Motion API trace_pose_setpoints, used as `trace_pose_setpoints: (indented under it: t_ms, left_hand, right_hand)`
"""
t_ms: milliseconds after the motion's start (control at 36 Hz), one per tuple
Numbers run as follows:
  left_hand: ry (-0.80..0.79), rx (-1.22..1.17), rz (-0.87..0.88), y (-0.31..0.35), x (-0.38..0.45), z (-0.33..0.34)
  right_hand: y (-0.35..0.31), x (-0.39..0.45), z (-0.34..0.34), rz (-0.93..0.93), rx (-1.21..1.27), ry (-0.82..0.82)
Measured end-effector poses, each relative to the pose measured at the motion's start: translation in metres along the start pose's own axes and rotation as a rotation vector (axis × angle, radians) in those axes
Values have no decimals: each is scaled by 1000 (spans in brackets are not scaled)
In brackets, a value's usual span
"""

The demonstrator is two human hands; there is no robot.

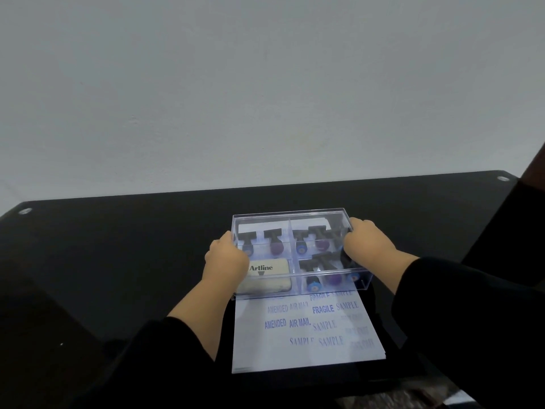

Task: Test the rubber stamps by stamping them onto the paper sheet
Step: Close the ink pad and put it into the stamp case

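A clear plastic box with a lid stands on the black table at the far end of the paper sheet. Inside lie several rubber stamps with black handles and blue or purple knobs, plus a cream Artline ink pad in the front left compartment. My left hand grips the box's left side and my right hand grips its right side. The sheet carries blue prints reading AMENDED, AIR MAIL, FRAGILE and SAMPLE.
The black glass table runs back to a pale wall. Round metal fittings sit at its far corners. A dark object rises at the right edge.
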State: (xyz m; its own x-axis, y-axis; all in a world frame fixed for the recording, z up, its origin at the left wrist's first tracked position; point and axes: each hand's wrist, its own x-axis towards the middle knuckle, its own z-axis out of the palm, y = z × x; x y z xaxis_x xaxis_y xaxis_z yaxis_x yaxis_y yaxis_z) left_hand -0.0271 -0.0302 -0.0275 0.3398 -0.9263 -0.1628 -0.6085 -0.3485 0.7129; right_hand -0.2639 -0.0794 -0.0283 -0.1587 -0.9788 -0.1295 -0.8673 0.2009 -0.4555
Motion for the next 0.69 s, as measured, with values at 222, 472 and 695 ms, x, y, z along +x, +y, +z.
trace_pose_setpoints:
  t_ms: [222, 472, 695]
  left_hand:
    - [-20, -63, -66, -1, -1, -5]
    - [-18, -72, -58, -2, -4, -8]
    - [-41, -80, -67, -3, -3, -10]
  right_hand:
    - [2, 5, 2, -42, 10, 0]
    - [-1, 7, 4, -32, 46, 14]
    - [-2, 8, 5, -28, 32, 10]
